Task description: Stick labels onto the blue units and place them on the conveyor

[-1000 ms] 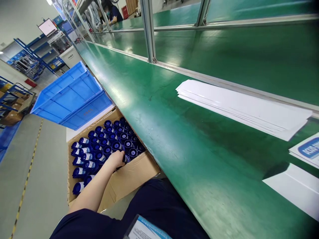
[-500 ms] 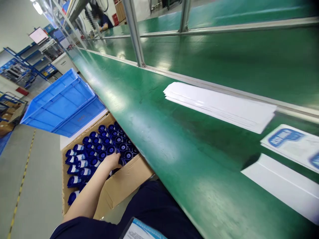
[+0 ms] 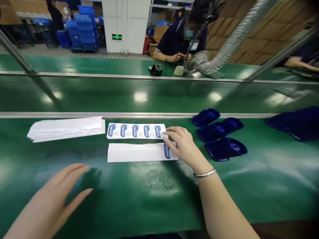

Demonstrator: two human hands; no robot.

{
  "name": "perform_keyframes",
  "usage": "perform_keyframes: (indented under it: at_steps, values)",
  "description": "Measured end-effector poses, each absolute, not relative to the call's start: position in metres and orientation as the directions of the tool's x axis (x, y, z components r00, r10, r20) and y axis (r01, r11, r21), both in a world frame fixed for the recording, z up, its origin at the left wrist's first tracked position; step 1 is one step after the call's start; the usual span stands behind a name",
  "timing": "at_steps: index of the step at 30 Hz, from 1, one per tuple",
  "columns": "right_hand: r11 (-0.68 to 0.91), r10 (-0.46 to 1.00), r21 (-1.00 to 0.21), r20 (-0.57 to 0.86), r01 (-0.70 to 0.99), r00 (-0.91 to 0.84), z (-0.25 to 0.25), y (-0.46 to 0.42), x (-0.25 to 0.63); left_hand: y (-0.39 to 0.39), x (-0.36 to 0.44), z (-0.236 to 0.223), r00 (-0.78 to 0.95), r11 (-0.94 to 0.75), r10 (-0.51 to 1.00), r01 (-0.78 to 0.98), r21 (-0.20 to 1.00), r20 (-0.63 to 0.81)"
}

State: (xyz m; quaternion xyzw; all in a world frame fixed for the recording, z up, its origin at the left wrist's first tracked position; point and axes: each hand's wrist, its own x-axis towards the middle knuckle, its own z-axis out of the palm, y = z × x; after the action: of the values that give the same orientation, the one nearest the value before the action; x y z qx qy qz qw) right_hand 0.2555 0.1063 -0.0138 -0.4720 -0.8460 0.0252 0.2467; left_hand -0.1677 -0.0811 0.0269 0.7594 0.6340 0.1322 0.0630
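Observation:
My left hand [image 3: 57,194] hovers over the near left of the green table, thumb and fingers apart, holding nothing. My right hand [image 3: 183,146] reaches to the right end of the label sheets, its fingers spread. Its fingertips are at the edge of a stack of white sheets with blue printed labels [image 3: 134,130]; whether they press on it I cannot tell. Just below lies a white backing strip [image 3: 136,153] with one blue label at its right end, partly under my right hand. Right of that hand sit several dark blue plastic parts [image 3: 226,148], glossy and cup-like.
White strips [image 3: 66,128] lie fanned at the left. More dark blue parts [image 3: 296,123] rest at the far right. A metal rail [image 3: 139,115] runs behind the sheets. Across the table a masked person [image 3: 171,44] works beside a flexible metal duct [image 3: 239,36].
The view has swung from the carton of blue parts on the left to the table in front. My left hand has left the carton and hangs above the table; my right hand has come into view.

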Motion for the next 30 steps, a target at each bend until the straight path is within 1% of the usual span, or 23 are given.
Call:
perform_keyframes:
  at_steps: [2, 5, 8, 10, 12, 13, 15, 16, 17, 18, 19, 20, 21, 22, 23, 24, 27, 30]
  values:
    - [0.522, 0.839, -0.26, 0.326, 0.813, -0.435, -0.011, 0.107, 0.267, -0.036, -0.107, 0.029, 0.345, -0.372, 0.928, 0.884, 0.284, 0.142]
    - [0.47, 0.88, -0.259, 0.218, 0.844, -0.423, -0.009, 0.108, 0.28, 0.015, -0.036, 0.02, 0.535, -0.539, 0.839, 0.789, 0.294, 0.101]
    - [0.456, 0.89, -0.28, 0.137, 0.844, -0.435, -0.008, 0.109, 0.283, 0.048, 0.007, 0.001, 0.627, -0.625, 0.773, 0.726, 0.287, 0.097]
    - [0.49, 0.87, -0.319, 0.126, 0.811, -0.476, -0.002, 0.108, 0.282, 0.059, 0.024, -0.011, 0.651, -0.651, 0.752, 0.708, 0.274, 0.104]
    - [0.55, 0.824, -0.434, 0.145, 0.714, -0.547, 0.008, 0.103, 0.279, 0.062, 0.034, -0.017, 0.662, -0.667, 0.741, 0.703, 0.249, 0.114]
    - [0.577, 0.792, -0.519, 0.168, 0.631, -0.587, 0.015, 0.099, 0.279, 0.061, 0.037, -0.017, 0.669, -0.675, 0.735, 0.701, 0.23, 0.116]
    - [0.596, 0.729, -0.692, 0.253, 0.407, -0.637, 0.027, 0.09, 0.278, 0.055, 0.038, -0.013, 0.678, -0.686, 0.726, 0.7, 0.198, 0.114]
    - [0.594, 0.709, -0.751, 0.318, 0.29, -0.63, 0.032, 0.086, 0.279, 0.052, 0.035, -0.008, 0.677, -0.685, 0.727, 0.703, 0.189, 0.114]
    - [0.585, 0.713, -0.792, 0.398, 0.176, -0.577, 0.035, 0.082, 0.28, 0.05, 0.03, -0.001, 0.67, -0.678, 0.734, 0.712, 0.183, 0.115]
    - [0.57, 0.738, -0.82, 0.483, 0.054, -0.471, 0.037, 0.08, 0.28, 0.05, 0.022, 0.007, 0.656, -0.666, 0.746, 0.726, 0.171, 0.117]
    - [0.554, 0.774, -0.831, 0.538, -0.054, -0.336, 0.037, 0.079, 0.281, 0.051, 0.01, 0.016, 0.633, -0.644, 0.765, 0.751, 0.149, 0.116]
    - [0.538, 0.809, -0.832, 0.555, -0.137, -0.193, 0.037, 0.078, 0.281, 0.055, -0.006, 0.026, 0.596, -0.605, 0.796, 0.788, 0.112, 0.108]
    - [0.522, 0.837, -0.831, 0.542, -0.191, -0.071, 0.036, 0.079, 0.28, 0.061, -0.026, 0.036, 0.552, -0.558, 0.829, 0.828, 0.06, 0.095]
    - [0.505, 0.858, -0.836, 0.514, -0.216, 0.015, 0.034, 0.08, 0.279, 0.068, -0.048, 0.046, 0.483, -0.485, 0.872, 0.875, 0.001, 0.08]
    - [0.485, 0.873, -0.847, 0.483, -0.221, 0.062, 0.033, 0.082, 0.277, 0.077, -0.073, 0.055, 0.388, -0.385, 0.919, 0.921, -0.057, 0.069]
    - [0.464, 0.886, -0.86, 0.458, -0.213, 0.08, 0.032, 0.083, 0.275, 0.087, -0.099, 0.062, 0.332, -0.326, 0.94, 0.942, -0.084, 0.074]
    - [0.416, 0.91, -0.89, 0.407, -0.188, 0.086, 0.03, 0.087, 0.269, 0.114, -0.174, 0.067, 0.233, -0.222, 0.969, 0.966, -0.129, 0.078]
    - [0.418, 0.909, -0.9, 0.413, -0.128, 0.065, 0.026, 0.09, 0.263, 0.127, -0.224, 0.051, 0.192, -0.183, 0.98, 0.972, -0.146, 0.054]
